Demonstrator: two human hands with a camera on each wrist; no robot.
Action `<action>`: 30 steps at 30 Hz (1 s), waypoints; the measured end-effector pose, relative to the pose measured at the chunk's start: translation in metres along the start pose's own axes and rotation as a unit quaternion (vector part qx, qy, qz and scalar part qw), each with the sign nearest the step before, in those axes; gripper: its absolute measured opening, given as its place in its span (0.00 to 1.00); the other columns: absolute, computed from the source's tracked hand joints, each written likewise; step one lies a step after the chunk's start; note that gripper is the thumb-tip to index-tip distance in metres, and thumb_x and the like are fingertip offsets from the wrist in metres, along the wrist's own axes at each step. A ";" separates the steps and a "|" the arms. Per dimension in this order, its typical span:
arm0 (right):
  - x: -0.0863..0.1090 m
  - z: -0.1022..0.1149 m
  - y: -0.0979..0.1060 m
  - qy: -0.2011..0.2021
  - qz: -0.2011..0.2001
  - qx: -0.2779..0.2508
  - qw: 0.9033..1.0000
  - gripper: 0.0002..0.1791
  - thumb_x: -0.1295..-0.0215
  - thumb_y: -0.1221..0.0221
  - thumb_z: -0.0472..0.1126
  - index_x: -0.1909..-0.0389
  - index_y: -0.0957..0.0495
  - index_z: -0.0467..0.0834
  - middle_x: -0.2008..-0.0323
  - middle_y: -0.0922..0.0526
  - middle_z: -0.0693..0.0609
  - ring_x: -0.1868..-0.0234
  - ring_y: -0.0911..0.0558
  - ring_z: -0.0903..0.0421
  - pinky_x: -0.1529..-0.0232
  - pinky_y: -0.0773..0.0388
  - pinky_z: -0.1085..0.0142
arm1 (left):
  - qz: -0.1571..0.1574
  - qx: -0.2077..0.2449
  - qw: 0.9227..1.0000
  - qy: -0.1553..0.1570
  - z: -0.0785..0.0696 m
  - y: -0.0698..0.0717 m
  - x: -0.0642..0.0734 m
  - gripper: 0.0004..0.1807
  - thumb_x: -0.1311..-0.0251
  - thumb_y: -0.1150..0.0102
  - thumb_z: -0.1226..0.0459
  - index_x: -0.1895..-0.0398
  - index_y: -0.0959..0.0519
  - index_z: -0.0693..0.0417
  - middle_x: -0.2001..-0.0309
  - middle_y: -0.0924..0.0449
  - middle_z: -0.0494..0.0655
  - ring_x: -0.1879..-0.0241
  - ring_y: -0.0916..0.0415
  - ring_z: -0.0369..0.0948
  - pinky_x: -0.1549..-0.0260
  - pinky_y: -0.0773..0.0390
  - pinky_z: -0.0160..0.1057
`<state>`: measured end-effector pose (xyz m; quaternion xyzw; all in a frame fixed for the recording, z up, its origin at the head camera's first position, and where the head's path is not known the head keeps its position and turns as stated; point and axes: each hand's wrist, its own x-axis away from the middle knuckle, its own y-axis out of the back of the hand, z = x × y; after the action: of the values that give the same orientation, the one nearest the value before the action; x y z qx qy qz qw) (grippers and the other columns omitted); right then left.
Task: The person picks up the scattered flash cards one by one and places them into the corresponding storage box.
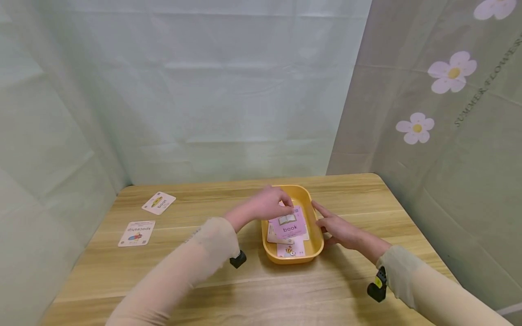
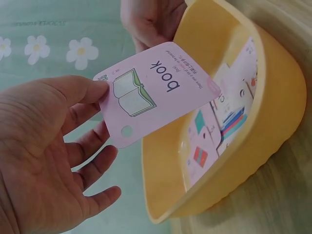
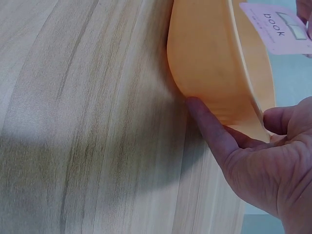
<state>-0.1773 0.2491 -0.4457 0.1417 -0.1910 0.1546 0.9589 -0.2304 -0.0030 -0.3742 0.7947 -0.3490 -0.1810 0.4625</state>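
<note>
My left hand (image 1: 271, 203) pinches a pink card with the word "book" (image 2: 146, 92) by one edge, between thumb and index finger. The other fingers are loosely spread below it. That card hangs tilted above a yellow plastic tray (image 1: 316, 253). Inside the tray lie several picture cards, among them one with a bee (image 1: 290, 250). At the tray's right side, my right hand (image 1: 342, 231) holds the wall. In the right wrist view one digit of the right hand lies against the outer wall and another meets the rim. Part of that grip is hidden.
Two more cards lie on the left of the wooden table (image 1: 195, 280): a boat card (image 1: 159, 203) and a spaceship card (image 1: 137, 233). A pale curtain (image 1: 228, 99) hangs behind the table; a flowered curtain (image 1: 383, 90) stands along the right.
</note>
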 end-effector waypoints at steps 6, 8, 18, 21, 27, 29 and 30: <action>0.000 -0.001 0.001 -0.001 -0.006 -0.007 1.000 0.39 0.23 0.56 0.37 0.17 0.58 0.60 0.37 0.30 0.34 0.37 0.26 0.40 0.50 0.18 0.44 | 0.018 -0.006 1.000 0.000 -0.003 -0.012 -0.008 0.08 0.31 0.38 0.55 0.60 0.12 0.46 0.59 0.17 0.36 0.58 0.26 0.37 0.53 0.26 0.39; 0.000 -0.001 0.001 -0.001 -0.008 -0.006 1.000 0.39 0.24 0.57 0.37 0.17 0.58 0.59 0.37 0.29 0.35 0.37 0.25 0.41 0.50 0.18 0.44 | 0.023 -0.007 1.000 0.001 -0.005 -0.015 -0.010 0.07 0.31 0.37 0.56 0.61 0.12 0.46 0.60 0.17 0.35 0.60 0.26 0.36 0.55 0.26 0.37; 0.002 0.000 0.001 0.004 0.000 -0.012 1.000 0.40 0.24 0.57 0.36 0.17 0.59 0.59 0.29 0.35 0.33 0.37 0.25 0.41 0.52 0.17 0.46 | 0.063 -0.005 0.997 0.041 -0.011 -0.027 -0.015 0.06 0.29 0.40 0.56 0.62 0.15 0.42 0.65 0.19 0.33 0.59 0.27 0.39 0.54 0.27 0.39; 0.002 0.000 0.001 0.005 0.002 -0.012 1.000 0.40 0.24 0.57 0.36 0.17 0.59 0.60 0.26 0.40 0.32 0.35 0.26 0.40 0.52 0.17 0.46 | 0.069 -0.005 0.996 0.056 -0.011 -0.032 -0.018 0.06 0.29 0.39 0.55 0.61 0.14 0.42 0.65 0.19 0.32 0.56 0.28 0.40 0.47 0.28 0.43; 0.002 0.000 0.002 0.004 0.004 -0.013 1.000 0.40 0.23 0.58 0.35 0.17 0.59 0.60 0.23 0.47 0.34 0.33 0.29 0.39 0.52 0.17 0.45 | 0.073 -0.026 0.996 0.039 -0.012 -0.041 -0.020 0.07 0.29 0.38 0.54 0.63 0.14 0.43 0.69 0.19 0.32 0.61 0.27 0.37 0.50 0.28 0.40; 0.002 0.000 0.002 0.003 0.005 -0.012 1.000 0.40 0.23 0.58 0.35 0.17 0.59 0.60 0.22 0.50 0.34 0.32 0.30 0.38 0.51 0.18 0.45 | 0.074 -0.028 0.996 0.027 -0.012 -0.044 -0.021 0.08 0.29 0.38 0.54 0.64 0.13 0.43 0.70 0.19 0.31 0.63 0.27 0.36 0.48 0.29 0.39; 0.001 -0.001 0.002 0.003 0.005 -0.011 1.000 0.40 0.23 0.58 0.35 0.17 0.59 0.60 0.21 0.51 0.35 0.32 0.30 0.38 0.50 0.18 0.45 | 0.075 -0.029 0.996 0.023 -0.012 -0.045 -0.021 0.08 0.29 0.38 0.54 0.64 0.13 0.43 0.70 0.19 0.31 0.63 0.27 0.35 0.45 0.31 0.40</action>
<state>-0.1767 0.2519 -0.4452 0.1300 -0.1906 0.1582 0.9601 -0.2200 0.0348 -0.4078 0.7563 -0.3916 -0.1378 0.5057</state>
